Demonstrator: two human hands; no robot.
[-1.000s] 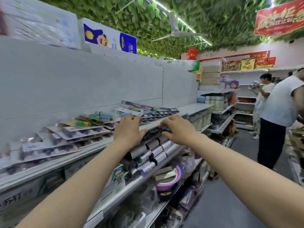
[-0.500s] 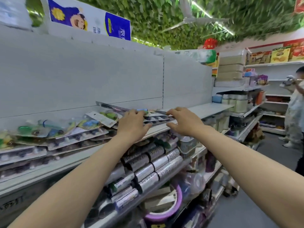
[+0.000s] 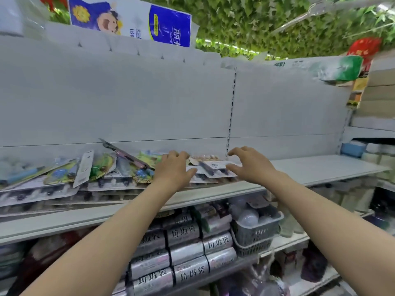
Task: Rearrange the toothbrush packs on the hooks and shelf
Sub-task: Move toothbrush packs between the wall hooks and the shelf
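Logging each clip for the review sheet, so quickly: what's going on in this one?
A person at a shop shelf is working on the toothbrush packs that lie in overlapping heaps on it. The left hand rests palm down on the heap. The right hand hovers with fingers spread just over a white pack at the heap's right end. Neither hand plainly grips anything.

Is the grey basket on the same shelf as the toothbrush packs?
No, the grey basket sits one level below the shelf where the toothbrush packs lie.
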